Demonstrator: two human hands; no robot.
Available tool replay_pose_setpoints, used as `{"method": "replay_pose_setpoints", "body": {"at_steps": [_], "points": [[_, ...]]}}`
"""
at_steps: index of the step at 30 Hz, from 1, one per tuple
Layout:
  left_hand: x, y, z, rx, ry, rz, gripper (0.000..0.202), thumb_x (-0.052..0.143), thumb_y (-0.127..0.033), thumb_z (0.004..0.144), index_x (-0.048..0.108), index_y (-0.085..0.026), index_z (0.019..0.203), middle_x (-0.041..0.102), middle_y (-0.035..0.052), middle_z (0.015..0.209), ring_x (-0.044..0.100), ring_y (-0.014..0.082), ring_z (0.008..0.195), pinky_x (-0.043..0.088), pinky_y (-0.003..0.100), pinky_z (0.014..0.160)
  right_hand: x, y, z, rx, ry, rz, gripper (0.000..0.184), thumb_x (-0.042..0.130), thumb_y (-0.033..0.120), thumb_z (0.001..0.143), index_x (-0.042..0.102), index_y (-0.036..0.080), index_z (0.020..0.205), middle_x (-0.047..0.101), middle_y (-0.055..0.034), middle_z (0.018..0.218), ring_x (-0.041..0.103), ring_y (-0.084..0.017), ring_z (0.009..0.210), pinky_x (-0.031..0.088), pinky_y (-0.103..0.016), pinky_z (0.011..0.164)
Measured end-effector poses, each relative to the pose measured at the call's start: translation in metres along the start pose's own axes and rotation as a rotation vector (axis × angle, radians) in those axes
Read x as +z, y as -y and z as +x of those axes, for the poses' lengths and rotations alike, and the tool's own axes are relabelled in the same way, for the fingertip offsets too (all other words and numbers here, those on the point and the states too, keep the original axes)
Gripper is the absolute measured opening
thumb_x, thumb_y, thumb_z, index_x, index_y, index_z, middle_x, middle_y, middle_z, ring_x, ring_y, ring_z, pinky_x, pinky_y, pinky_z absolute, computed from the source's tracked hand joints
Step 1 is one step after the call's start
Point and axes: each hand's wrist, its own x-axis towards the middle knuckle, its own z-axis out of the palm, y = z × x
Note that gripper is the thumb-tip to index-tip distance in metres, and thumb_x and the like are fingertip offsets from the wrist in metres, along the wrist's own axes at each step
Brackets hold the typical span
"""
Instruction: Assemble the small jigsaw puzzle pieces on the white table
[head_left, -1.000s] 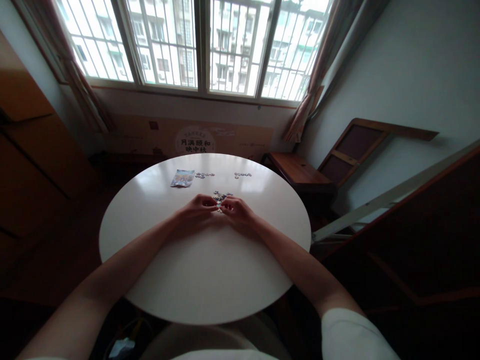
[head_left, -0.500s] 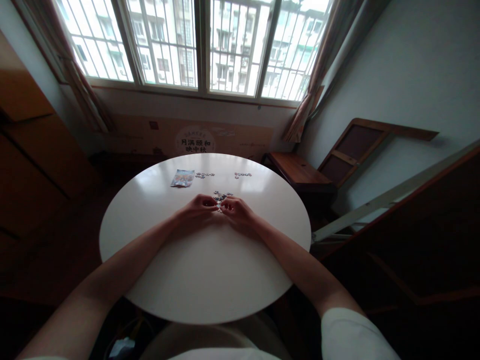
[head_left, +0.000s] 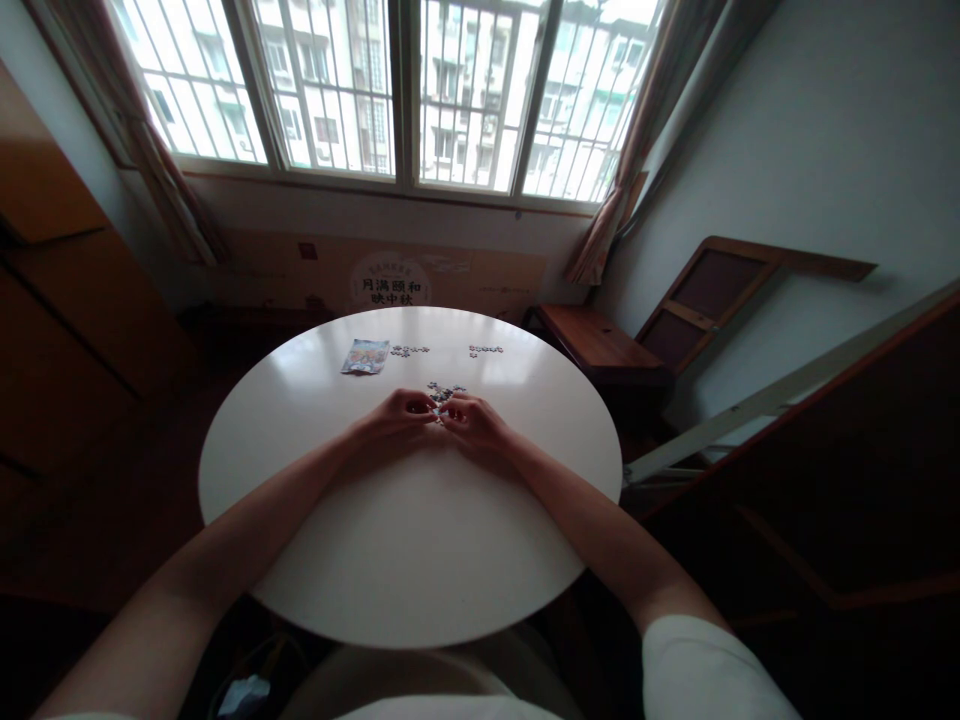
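Observation:
Both my hands rest on a round white table [head_left: 420, 560], fingertips meeting at its middle. My left hand [head_left: 396, 415] is curled, its fingers pinched on small puzzle pieces [head_left: 437, 408]. My right hand [head_left: 472, 420] is also curled, pinching the same little cluster from the other side. A loose heap of puzzle pieces [head_left: 446, 389] lies just beyond the fingertips.
Further back on the table lie a small printed picture card [head_left: 365, 355] and two short rows of pieces [head_left: 409, 351] [head_left: 485, 350]. A wooden bench [head_left: 596, 340] stands to the right, a cabinet [head_left: 67, 320] to the left, barred windows behind.
My hands have barely shifted; the right fingers have nudged slightly toward the left hand over the pieces.

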Motion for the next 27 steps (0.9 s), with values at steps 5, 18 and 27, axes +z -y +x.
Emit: {"method": "replay_pose_setpoints", "body": {"at_steps": [5,18,27], "points": [[0.0008,0.0002,-0.0009,-0.01,0.016,-0.006,0.038,0.068,-0.039,0.072,0.068,-0.007,0.094,0.059,0.0005,0.062,0.045,0.0063,0.053,0.032,0.018,0.048,0.0009,-0.0002,0.0009,-0.013,-0.016,0.005,0.014,0.057,0.019,0.082,0.068,0.014,0.091,0.057,-0.0028,0.076,0.049,-0.008,0.062,0.038,-0.02,0.059],[-0.0009,-0.0019,-0.0009,-0.004,0.003,-0.019,0.039,0.069,-0.04,0.071,0.069,-0.008,0.092,0.065,0.0047,0.07,0.056,0.0117,0.064,0.041,0.02,0.055,0.0005,-0.0006,0.0004,-0.006,0.002,0.029,0.017,0.057,0.021,0.082,0.067,0.014,0.095,0.058,-0.0032,0.078,0.049,-0.008,0.063,0.039,-0.021,0.059],[-0.0008,-0.0011,-0.0008,-0.002,0.029,-0.027,0.038,0.067,-0.039,0.073,0.068,-0.008,0.093,0.064,0.0048,0.073,0.053,0.0099,0.062,0.04,0.02,0.055,0.0005,0.0003,0.0004,-0.002,0.003,0.037,0.016,0.057,0.02,0.082,0.067,0.014,0.094,0.058,-0.0032,0.078,0.049,-0.008,0.062,0.038,-0.021,0.059]]}}
